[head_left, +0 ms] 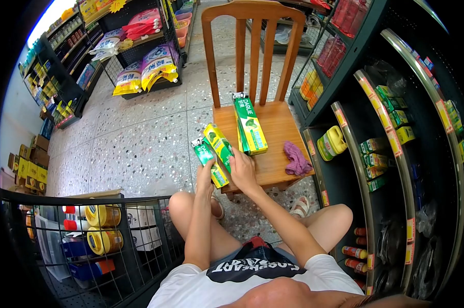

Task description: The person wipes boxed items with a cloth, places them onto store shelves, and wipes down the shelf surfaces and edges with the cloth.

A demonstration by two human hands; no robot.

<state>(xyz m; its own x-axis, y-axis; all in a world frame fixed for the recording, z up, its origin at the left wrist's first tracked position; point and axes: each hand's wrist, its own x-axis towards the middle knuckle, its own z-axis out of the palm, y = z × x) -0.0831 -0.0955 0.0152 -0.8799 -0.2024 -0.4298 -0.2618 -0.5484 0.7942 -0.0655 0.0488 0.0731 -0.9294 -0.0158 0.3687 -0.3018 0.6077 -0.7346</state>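
My left hand (204, 177) is closed around a green and yellow Darlie toothpaste box (204, 151), held tilted just off the chair's left front corner. Right beside it, my right hand (244, 170) grips a second toothpaste box (217, 139), yellow and green, by its lower end. The two boxes lie side by side and appear to touch. On the wooden chair (278, 120) rests a stack of Darlie toothpaste boxes (251, 126), beyond my right hand. A crumpled purple cloth (296, 159) lies near the seat's right front edge.
Shelves (391, 133) with toothpaste boxes and a yellow jug (332, 142) stand close on my right. A wire rack (139, 226) with yellow-lidded tubs (104, 240) is at my left. Detergent bags (157, 64) fill a shelf farther off, across the speckled floor (129, 143).
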